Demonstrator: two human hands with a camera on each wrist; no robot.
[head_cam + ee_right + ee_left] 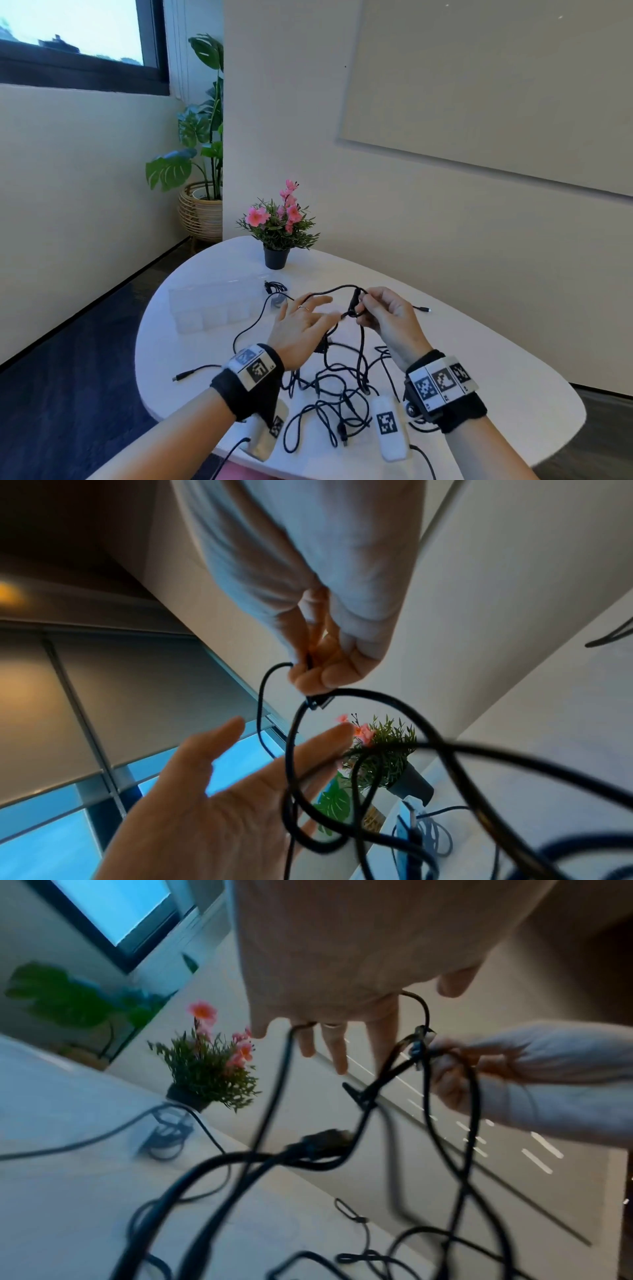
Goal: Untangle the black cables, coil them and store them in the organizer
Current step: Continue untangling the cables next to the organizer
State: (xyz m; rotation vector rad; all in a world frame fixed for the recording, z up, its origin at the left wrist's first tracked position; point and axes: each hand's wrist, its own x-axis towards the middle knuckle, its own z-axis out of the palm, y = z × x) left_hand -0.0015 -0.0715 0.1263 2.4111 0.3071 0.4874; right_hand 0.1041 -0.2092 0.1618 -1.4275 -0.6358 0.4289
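Observation:
A tangle of black cables (342, 387) lies on the white table (479, 377) in front of me. One strand (337, 290) is lifted out of it and arches between my hands. My right hand (363, 310) pinches this strand by a plug (318, 703) between thumb and fingertips (308, 677). My left hand (318, 310) hovers beside it with straight, spread fingers (339, 1053); the strand passes between them (291, 1042). The clear plastic organizer (209, 308) stands at the back left. A small coiled black cable (275, 287) lies just right of it.
A potted pink flower (276, 257) stands at the table's far edge behind the organizer. Two white tagged blocks (390, 428) (267, 435) lie near the front edge by the tangle. Loose plug ends reach out right (424, 309) and left (178, 378).

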